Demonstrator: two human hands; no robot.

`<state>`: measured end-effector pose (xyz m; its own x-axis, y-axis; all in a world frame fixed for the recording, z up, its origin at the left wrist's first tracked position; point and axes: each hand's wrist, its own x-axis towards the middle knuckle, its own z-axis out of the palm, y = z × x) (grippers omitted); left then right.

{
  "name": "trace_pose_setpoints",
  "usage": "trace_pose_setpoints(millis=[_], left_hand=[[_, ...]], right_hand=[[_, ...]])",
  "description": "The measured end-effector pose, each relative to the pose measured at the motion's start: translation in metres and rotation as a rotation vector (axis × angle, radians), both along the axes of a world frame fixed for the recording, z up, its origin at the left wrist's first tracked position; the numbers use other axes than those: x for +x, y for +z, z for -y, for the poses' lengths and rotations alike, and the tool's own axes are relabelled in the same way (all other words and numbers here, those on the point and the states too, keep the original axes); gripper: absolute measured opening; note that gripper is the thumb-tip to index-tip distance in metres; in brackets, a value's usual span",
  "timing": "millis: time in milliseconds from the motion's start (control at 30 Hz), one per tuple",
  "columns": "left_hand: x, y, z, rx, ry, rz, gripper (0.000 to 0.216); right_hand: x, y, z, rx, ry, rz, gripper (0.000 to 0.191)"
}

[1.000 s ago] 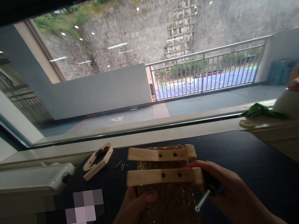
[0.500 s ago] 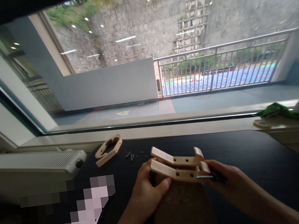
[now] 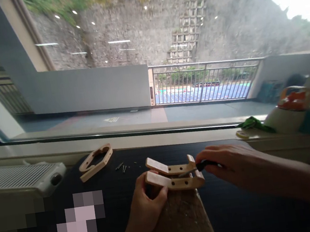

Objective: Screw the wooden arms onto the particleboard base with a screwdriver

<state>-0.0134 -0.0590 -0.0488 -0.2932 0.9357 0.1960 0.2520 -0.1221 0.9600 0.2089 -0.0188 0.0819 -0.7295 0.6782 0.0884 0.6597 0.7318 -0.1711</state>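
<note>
My left hand [image 3: 148, 204] is closed round the near left end of a pale wooden frame [image 3: 178, 183], made of two parallel bent bars with dark holes. The frame rests on the far end of a long brown block [image 3: 182, 219]. At the frame's right end my right hand [image 3: 217, 163] grips a black-handled tool [image 3: 204, 165], which looks like a screwdriver. Its thin metal shaft reaches left between the two bars; what the tip touches is hard to see. Some of the right fingers are hidden behind the hand.
On the dark table [image 3: 232, 204] another wooden frame [image 3: 97, 163] lies at the back left, with several small screws [image 3: 123, 168] beside it. A radiator [image 3: 23, 181] stands left. A green cloth [image 3: 254, 123], a tape roll [image 3: 241, 134] and a white jug [image 3: 284, 120] sit back right.
My right hand has risen and swung the tool from the near bar's outer side to between the bars. My left hand still holds the frame. The view has shifted to the right.
</note>
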Motion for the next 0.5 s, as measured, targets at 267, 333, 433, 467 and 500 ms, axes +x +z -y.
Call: trace_pose_setpoints(millis=[267,333,433,467,500], left_hand=[[0.001,0.0,0.0,-0.032,-0.023,0.119,0.031],[0.001,-0.002,0.0,-0.027,-0.014,0.118,0.033],[0.001,-0.002,-0.001,-0.027,0.011,0.119,0.034],[0.002,-0.002,-0.001,-0.031,0.015,0.116,0.034],[0.003,-0.002,-0.001,-0.036,0.018,0.115,0.033]], right_hand=[[-0.054,0.022,-0.004,0.146,0.144,0.506,0.018],[-0.057,0.022,-0.005,0.146,0.149,0.522,0.017],[-0.055,0.023,-0.008,0.128,0.16,0.544,0.016],[-0.054,0.023,-0.009,0.128,0.167,0.546,0.017],[-0.053,0.022,-0.009,0.136,0.178,0.546,0.016]])
